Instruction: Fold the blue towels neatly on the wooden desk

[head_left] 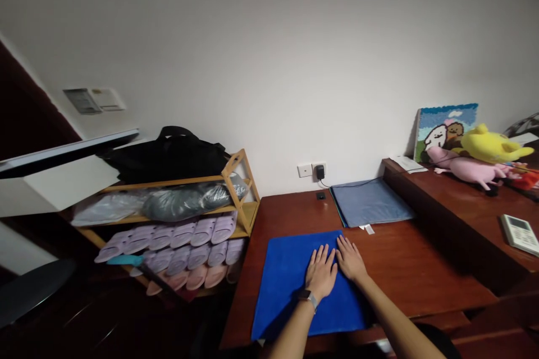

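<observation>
A bright blue cloth (286,275) lies spread flat on the reddish-brown wooden desk (421,280), its near edge close to the desk's front. My left hand (322,272), with a watch (309,295) on the wrist, rests palm down on the middle of the cloth, fingers stretched out. Beside it, my right hand (350,258) lies palm down at the cloth's right side, fingers extended near the far right corner. Neither hand grips anything. Farther back on the desk is a stack of grey-blue folded cloths (370,202) with a white tag (369,229) at its front edge.
Left of the desk stands a wooden rack (246,196) with rows of purple slippers (181,235) and a black bag (172,151) on top. A charger (320,172) sits in the wall socket. The raised right ledge holds plush toys (467,168) and a remote-like white device (520,233).
</observation>
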Motion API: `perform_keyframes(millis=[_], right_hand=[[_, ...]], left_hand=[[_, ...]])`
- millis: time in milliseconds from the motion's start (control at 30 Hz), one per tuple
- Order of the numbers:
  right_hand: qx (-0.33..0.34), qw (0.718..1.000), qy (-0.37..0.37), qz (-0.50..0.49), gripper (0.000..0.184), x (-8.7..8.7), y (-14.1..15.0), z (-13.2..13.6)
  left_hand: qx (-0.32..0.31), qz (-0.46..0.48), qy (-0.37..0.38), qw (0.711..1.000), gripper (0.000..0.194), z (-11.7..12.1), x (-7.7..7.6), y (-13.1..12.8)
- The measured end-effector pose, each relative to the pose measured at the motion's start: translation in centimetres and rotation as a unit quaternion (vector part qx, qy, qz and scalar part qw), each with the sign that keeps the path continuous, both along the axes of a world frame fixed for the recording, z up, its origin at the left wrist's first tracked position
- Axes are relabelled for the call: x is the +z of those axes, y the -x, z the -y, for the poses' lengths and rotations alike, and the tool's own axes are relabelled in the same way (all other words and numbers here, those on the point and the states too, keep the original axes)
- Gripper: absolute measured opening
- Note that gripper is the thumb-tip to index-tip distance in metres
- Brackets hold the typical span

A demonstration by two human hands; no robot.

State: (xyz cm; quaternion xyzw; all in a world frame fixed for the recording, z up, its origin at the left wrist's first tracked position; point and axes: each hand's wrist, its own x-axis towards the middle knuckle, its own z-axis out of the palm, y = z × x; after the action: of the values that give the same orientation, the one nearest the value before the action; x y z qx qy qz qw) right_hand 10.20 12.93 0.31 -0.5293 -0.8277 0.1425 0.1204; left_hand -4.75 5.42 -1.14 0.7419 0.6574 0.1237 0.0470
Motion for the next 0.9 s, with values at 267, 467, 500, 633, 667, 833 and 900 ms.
perform_keyframes(millis=[267, 467, 500, 633, 667, 833, 900], right_hand=[[-0.001, 0.999, 0.001, 0.044, 0.067, -0.9, 0.5, 0.0], [-0.007, 0.999, -0.005, 0.044, 0.066, -0.8, 0.6, 0.0], [-0.006, 0.999, -0.006, 0.045, 0.066, -0.8, 0.6, 0.1], [-0.005, 0.999, 0.001, 0.051, 0.067, -0.8, 0.5, 0.2], [-0.004, 0.999, 0.003, 0.054, 0.067, -0.8, 0.5, 0.2], [-0.005, 0.998, 0.005, 0.062, 0.067, -1.0, 0.6, 0.1], [-0.003, 0.998, 0.002, 0.06, 0.067, -1.2, 0.5, 0.0]], left_hand=[[0.124, -0.029, 0.044, 0.991, 0.065, 0.0, 1.4, 7.5], [0.25, -0.079, 0.026, 0.965, 0.068, 4.7, 0.4, 18.2], [0.255, -0.082, 0.022, 0.963, 0.068, 5.3, 0.1, 19.1], [0.259, -0.09, 0.01, 0.962, 0.066, 5.9, 0.2, 19.6], [0.261, -0.093, 0.001, 0.961, 0.065, 5.7, 0.4, 19.1], [0.187, -0.066, -0.065, 0.978, 0.063, 3.3, 2.0, 11.8], [0.097, -0.026, -0.06, 0.993, 0.064, 2.2, 2.2, 6.9]])
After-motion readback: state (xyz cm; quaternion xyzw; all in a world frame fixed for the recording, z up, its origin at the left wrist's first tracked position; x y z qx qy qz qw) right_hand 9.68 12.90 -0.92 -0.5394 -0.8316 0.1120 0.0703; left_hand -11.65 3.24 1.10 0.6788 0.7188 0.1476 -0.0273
